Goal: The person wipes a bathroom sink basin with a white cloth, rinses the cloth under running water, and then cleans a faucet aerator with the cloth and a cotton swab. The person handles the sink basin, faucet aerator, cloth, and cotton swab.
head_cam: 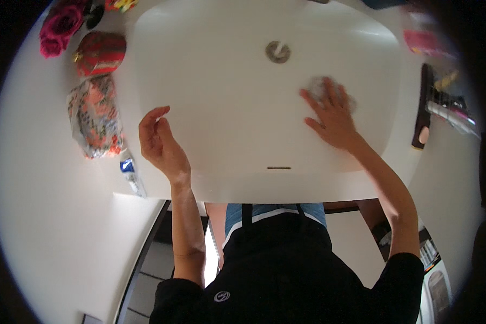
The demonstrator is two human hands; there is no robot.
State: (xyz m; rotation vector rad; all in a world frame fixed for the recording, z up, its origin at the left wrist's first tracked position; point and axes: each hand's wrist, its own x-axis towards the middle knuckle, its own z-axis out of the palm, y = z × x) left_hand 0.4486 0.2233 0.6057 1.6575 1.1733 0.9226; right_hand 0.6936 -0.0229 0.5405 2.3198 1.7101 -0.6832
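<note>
A wide white washbasin [227, 133] lies before me, with a round metal drain fitting [278, 52] near its far side and a narrow dark overflow slot [279, 167] in its near wall. My right hand [332, 115], fingers spread, presses on a blurred greyish scouring pad or mesh [318, 86] against the basin's right part. The pad shows around and beyond the fingertips. Over the basin's left edge, my left hand [160, 141] is raised with loosely curled fingers, and nothing shows in it.
Left of the basin lie pink artificial roses [60, 28], a red striped pouch [101, 53], a floral cloth bag [96, 117] and a white and blue tube [130, 172]. On the right rim are a dark comb or brush [422, 107], a clear container with small items [453, 101] and a pink package [423, 40].
</note>
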